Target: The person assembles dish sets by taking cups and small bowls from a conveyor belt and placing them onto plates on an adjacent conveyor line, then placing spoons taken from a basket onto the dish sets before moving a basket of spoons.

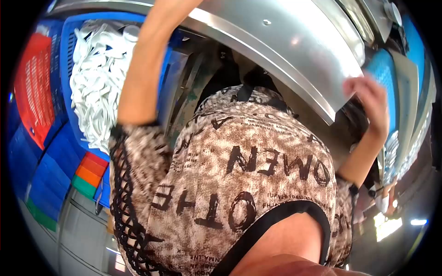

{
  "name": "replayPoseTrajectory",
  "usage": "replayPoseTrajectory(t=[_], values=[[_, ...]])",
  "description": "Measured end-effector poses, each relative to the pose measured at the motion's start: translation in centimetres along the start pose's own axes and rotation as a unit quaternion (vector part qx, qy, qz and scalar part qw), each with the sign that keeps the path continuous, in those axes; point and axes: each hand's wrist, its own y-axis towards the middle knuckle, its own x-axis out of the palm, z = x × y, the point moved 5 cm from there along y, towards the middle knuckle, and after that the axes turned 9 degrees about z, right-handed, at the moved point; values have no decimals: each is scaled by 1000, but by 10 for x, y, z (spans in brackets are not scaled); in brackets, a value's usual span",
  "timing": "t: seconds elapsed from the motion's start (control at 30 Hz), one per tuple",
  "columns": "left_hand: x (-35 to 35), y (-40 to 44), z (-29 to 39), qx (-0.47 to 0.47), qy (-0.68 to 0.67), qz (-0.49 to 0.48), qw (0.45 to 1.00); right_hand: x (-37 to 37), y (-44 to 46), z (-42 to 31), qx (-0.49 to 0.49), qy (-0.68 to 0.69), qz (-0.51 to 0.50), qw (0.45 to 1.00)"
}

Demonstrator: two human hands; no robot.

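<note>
My right hand point(370, 99) is beside the right end of the steel worktop point(258, 27). It is smeared by motion; its fingers look bent, but what they hold, if anything, does not show. My left forearm reaches up across the left side, over the edge of a blue basket point(66, 83), and the left hand lies beyond the top of the picture. In the basket is a heap of white spoons point(99, 78).
A red slatted crate point(34, 87) and blue crates point(60, 179) stand at the far left. Small red, orange and green pieces point(87, 175) sit below the basket. To the right are a light blue panel point(382, 83) and stacked shiny things point(391, 152). Part of another person shows at far right.
</note>
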Motion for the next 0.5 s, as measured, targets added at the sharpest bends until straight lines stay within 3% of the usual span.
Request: replayPoseTrajectory(t=[0.07,0.1,0.17,0.2,0.23,0.27,0.3,0.43,0.5], values=[[-16,-58,19,-104,23,-115,988,-1,-52,33,168,0,-68,983],[-27,-141,24,-29,-51,-149,987,28,-131,56,214,-16,-72,974],[-6,-202,16,-174,7,-345,922,64,-164,111,240,-54,-109,963],[7,-230,1,-176,-24,-382,907,88,-167,132,178,-21,-71,981],[22,-253,-10,-144,20,-402,904,110,-167,138,114,11,-32,993],[23,-258,-8,-135,-3,-319,938,123,-159,128,148,-66,-38,986],[23,-257,-11,-164,-5,-320,933,130,-151,122,180,-140,-43,973],[31,-247,-25,-69,42,-308,948,134,-136,145,109,-50,-11,993],[48,-252,-34,38,186,-299,935,123,-137,116,127,18,-20,991]])
